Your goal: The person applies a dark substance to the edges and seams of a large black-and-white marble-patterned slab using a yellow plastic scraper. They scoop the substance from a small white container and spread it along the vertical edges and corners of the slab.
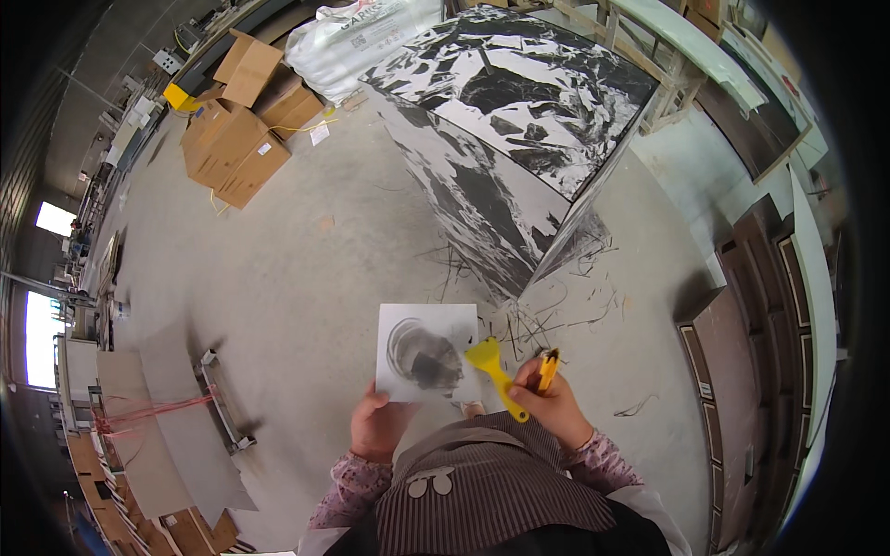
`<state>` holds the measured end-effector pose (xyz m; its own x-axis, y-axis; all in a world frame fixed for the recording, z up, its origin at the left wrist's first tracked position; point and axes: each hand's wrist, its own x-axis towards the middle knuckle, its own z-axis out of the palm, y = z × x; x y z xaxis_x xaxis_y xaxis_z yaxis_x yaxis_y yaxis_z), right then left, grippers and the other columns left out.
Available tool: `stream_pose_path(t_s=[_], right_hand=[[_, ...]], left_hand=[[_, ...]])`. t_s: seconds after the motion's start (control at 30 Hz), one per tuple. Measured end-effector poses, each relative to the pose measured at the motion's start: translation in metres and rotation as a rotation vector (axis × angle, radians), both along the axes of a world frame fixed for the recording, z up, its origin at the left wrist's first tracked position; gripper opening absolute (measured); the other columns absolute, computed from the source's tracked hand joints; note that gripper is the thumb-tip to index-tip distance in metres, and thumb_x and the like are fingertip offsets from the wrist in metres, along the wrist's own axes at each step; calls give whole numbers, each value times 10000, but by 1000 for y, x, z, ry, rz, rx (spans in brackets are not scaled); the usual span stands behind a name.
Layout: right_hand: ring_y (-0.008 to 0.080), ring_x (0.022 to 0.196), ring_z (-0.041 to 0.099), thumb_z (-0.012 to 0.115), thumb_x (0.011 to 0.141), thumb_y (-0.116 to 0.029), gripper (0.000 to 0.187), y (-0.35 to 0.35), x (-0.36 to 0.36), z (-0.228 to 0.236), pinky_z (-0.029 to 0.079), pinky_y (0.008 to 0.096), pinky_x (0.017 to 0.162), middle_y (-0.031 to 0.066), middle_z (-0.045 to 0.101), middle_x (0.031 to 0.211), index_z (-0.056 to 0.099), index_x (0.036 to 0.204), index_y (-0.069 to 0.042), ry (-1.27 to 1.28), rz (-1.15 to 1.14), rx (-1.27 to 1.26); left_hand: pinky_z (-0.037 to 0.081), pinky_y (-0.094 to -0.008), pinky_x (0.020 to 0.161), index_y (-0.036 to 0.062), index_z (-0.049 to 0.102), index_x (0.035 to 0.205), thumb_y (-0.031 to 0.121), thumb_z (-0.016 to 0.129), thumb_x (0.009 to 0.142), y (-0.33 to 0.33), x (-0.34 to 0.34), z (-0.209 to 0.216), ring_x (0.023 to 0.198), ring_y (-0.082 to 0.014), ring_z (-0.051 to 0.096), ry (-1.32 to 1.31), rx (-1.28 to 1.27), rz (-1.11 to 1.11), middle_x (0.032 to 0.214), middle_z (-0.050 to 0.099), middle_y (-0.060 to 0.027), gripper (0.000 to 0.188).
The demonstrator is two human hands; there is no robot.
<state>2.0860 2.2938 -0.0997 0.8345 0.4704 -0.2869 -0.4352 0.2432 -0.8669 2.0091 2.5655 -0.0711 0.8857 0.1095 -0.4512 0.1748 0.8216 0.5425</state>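
Observation:
My left hand (379, 424) grips the lower left edge of a white square sheet (426, 354). A grey, smudged round shape with a dark patch covers most of its face. In my right hand (554, 405) are two tools: a yellow plastic scraper (499, 378), its wide blade pointing at the sheet's right edge, and an orange utility knife (549, 371) standing up between thumb and fingers. Beyond my hands stands a large box-shaped piece (505, 88) covered in a black-and-white marble pattern. Dark thin strips (519, 329) lie scattered on the floor at its near corner.
Open cardboard boxes (236, 153) and a white sack (362, 42) stand at the far left. Brown drawer cabinets (742, 371) line the right side. To the left are flat panels (176, 426) tied with pink cord. Grey concrete floor (278, 278) lies between.

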Motion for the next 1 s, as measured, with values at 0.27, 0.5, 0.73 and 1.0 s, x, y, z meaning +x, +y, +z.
stream_pose_path(t_s=[0.27, 0.5, 0.73, 1.0], right_hand=[[58, 745, 510, 662, 949, -126, 138, 5, -2, 29, 431, 230, 651, -13, 556, 831, 552, 974, -46, -195, 154, -298], [73, 787, 476, 459, 1063, -265, 292, -19, 53, 66, 414, 224, 717, -2, 566, 924, 589, 1124, -11, -388, -247, -298], [71, 791, 476, 481, 1057, -221, 278, -1, 96, 33, 414, 220, 730, -10, 558, 920, 605, 1190, -11, -594, -444, -315], [36, 830, 542, 637, 972, -67, 85, 17, 121, 25, 443, 187, 761, -27, 612, 949, 615, 1046, -33, -370, -605, 88]], left_hand=[[376, -508, 1115, 42, 453, 1420, 257, 600, 780, 2, 1, -6, 1291, -317, 514, -26, -1, -49, 1380, 552, -127, 691], [441, -492, 1070, 35, 457, 1414, 223, 601, 781, 18, -14, -4, 1260, -328, 542, -23, -73, 69, 1378, 555, -139, 677], [462, -492, 1058, 20, 444, 1418, 207, 592, 769, 24, -18, 2, 1259, -327, 547, -4, -65, 74, 1386, 550, -148, 692], [463, -506, 1056, 29, 466, 1398, 192, 559, 793, 31, -26, -9, 1260, -327, 546, -12, -112, 83, 1374, 560, -149, 633]])
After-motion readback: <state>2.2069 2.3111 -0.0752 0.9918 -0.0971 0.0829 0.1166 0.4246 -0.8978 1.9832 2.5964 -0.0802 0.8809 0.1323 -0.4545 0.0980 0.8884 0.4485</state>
